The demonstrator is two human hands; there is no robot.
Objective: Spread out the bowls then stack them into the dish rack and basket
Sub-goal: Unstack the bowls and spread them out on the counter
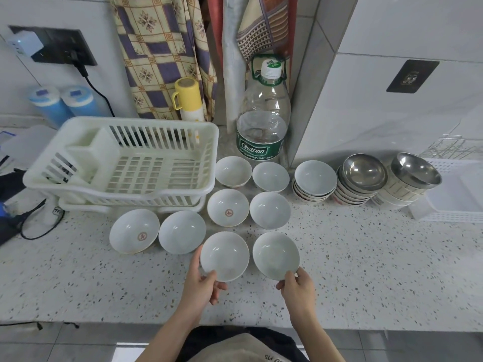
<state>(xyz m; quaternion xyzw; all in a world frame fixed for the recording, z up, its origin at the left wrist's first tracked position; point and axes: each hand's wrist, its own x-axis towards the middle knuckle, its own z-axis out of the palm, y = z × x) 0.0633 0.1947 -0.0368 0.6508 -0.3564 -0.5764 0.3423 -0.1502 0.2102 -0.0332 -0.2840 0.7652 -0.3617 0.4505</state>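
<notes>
- The left grip (202, 279) is pinching the near rim of a white bowl (224, 256) at 6 o'clock on the table (366, 270).
- The right grip (296, 282) is holding the neighbouring bowl (275, 255) by its edge.
- The white dish rack (125, 163) is sitting at 10 o'clock, the stacked bowls (315, 182) at 2 o'clock.
- Bare table is lying open at 4 o'clock.

Eight single bowls (228, 207) sit spread on the surface (366, 270), in front of and to the right of the dish rack (125, 163). Behind them stands a water bottle (262, 121); to their right, three bowl stacks (315, 181) line up beside a basket (454, 194).
</notes>
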